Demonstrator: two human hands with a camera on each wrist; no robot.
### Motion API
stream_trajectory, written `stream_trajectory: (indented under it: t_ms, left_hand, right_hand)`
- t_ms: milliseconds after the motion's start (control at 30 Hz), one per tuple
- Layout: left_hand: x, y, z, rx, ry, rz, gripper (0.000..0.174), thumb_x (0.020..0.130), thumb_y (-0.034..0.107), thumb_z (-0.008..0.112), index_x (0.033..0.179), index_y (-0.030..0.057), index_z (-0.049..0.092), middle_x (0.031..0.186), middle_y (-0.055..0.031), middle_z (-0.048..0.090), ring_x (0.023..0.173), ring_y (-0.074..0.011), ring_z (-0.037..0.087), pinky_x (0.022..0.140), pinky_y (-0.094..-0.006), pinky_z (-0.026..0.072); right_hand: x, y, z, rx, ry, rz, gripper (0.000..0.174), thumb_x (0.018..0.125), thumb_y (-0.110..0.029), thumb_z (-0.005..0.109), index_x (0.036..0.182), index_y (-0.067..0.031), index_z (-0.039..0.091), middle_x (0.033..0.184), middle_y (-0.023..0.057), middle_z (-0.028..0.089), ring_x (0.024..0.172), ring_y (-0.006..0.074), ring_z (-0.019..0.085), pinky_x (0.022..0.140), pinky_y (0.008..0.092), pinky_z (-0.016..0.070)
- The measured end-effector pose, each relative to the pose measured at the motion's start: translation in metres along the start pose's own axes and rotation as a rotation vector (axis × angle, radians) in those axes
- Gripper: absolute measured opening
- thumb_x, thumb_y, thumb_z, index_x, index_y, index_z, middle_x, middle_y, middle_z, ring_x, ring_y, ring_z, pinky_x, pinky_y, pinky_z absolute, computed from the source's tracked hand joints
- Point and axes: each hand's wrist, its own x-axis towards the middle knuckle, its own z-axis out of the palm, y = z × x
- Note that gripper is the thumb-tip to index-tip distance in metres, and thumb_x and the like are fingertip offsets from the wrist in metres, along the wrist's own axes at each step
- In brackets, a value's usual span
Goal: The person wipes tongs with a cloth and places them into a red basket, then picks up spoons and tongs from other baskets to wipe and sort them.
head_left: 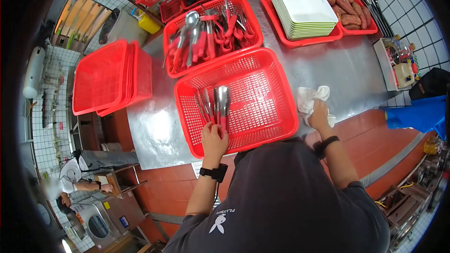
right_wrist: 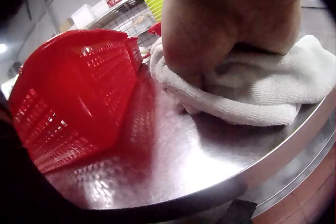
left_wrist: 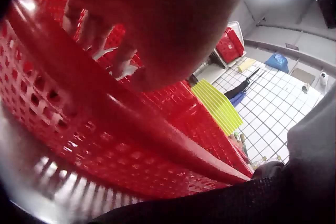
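Observation:
In the head view, my left hand grips red handle ends inside a red perforated basket. Those handles belong to a metal spoon and several slim metal utensils, which lie side by side with their heads away from me. The left wrist view has the curled fingers inside the basket rim, mostly hiding what they hold. To the right of the basket, my right hand holds a bunched white cloth against the steel table, its fingertips buried in the folds.
Behind the basket stands another red basket full of red-handled utensils. Stacked empty red baskets are at the left. White plates and a basket of sausage-like food sit at the back right. Another person is at far left.

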Motion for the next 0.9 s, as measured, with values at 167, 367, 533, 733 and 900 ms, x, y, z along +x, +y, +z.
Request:
stream_trajectory:
  t_ms: [167,367,533,733,900]
  left_hand:
    - [-0.006,-0.01,0.014,-0.059,-0.024,0.006,0.026,0.079,0.018,0.068,0.099,0.0034,0.063,0.121,-0.0216,0.053,0.113,-0.04,0.051,0.097,-0.0484,0.042]
    - [-0.005,-0.01,0.018,-0.111,-0.011,-0.037,0.031,0.078,0.016,0.068,0.106,0.0016,0.063,0.126,-0.0236,0.052,0.116,-0.0396,0.05,0.099,-0.0467,0.0417]
    - [-0.004,-0.009,0.018,-0.024,-0.07,-0.05,0.047,0.078,0.019,0.067,0.12,0.0007,0.059,0.141,-0.0266,0.041,0.126,-0.0423,0.043,0.107,-0.0464,0.0368]
    - [-0.001,-0.013,0.019,-0.163,-0.152,-0.102,0.054,0.079,0.022,0.066,0.127,0.0007,0.054,0.149,-0.0295,0.03,0.139,-0.0448,0.028,0.111,-0.047,0.0317]
    - [0.005,0.002,0.008,0.091,-0.06,0.023,0.056,0.078,0.025,0.069,0.128,0.0042,0.054,0.138,-0.025,0.043,0.127,-0.0419,0.043,0.104,-0.0499,0.0393]
  right_hand:
    - [0.004,0.008,0.003,-0.049,-0.055,-0.018,0.072,0.064,-0.009,0.071,0.13,-0.0084,0.043,0.125,0.0165,0.045,0.11,0.0419,0.044,0.094,0.0498,0.0394]
    - [0.005,0.0,-0.002,-0.015,-0.045,-0.006,0.073,0.065,-0.011,0.074,0.131,-0.0088,0.042,0.127,0.0173,0.044,0.113,0.0422,0.044,0.097,0.0489,0.0384]
    - [0.006,0.003,-0.002,-0.05,-0.057,-0.028,0.073,0.071,-0.03,0.08,0.128,-0.0033,0.043,0.125,0.0229,0.046,0.114,0.0452,0.044,0.093,0.0507,0.0388]
    - [0.003,-0.002,-0.001,-0.016,-0.034,0.022,0.071,0.066,-0.009,0.073,0.13,-0.0092,0.042,0.127,0.0172,0.045,0.114,0.0426,0.044,0.098,0.0488,0.0382]
    - [0.003,0.001,0.001,-0.017,-0.031,0.015,0.07,0.066,-0.009,0.071,0.13,-0.0091,0.042,0.127,0.0172,0.045,0.114,0.0426,0.043,0.098,0.0488,0.0381]
